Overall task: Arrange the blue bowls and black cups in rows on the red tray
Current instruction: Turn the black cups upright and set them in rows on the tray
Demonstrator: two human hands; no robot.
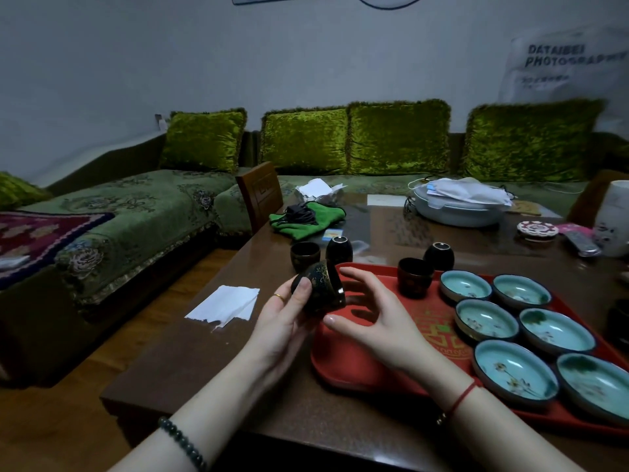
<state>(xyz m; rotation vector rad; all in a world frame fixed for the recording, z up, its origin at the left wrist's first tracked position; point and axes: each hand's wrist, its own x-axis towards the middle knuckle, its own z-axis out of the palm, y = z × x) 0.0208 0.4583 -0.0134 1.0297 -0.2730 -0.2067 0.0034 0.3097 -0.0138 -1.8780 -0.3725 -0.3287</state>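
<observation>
My left hand (284, 318) grips a black cup with gold pattern (321, 284), tipped on its side above the red tray's left edge (343, 366). My right hand (371, 311) hovers beside the cup's mouth with fingers spread, holding nothing. On the tray stand one upright black cup (414, 277) and, at its far rim, an upside-down one (439, 256). Several blue bowls fill the tray's right side in two rows, from the far one (465, 286) to the near one (515, 374). Two more black cups rest on the table beyond the tray: one upright (304, 256), one inverted (338, 250).
A torn white paper (226, 306) lies on the brown table left of the tray. Farther back are a green cloth with cables (306, 218), a grey lidded dish (457, 204), a remote (580, 243) and a white jar (612, 223). A wooden chair (260, 192) and green sofa stand behind.
</observation>
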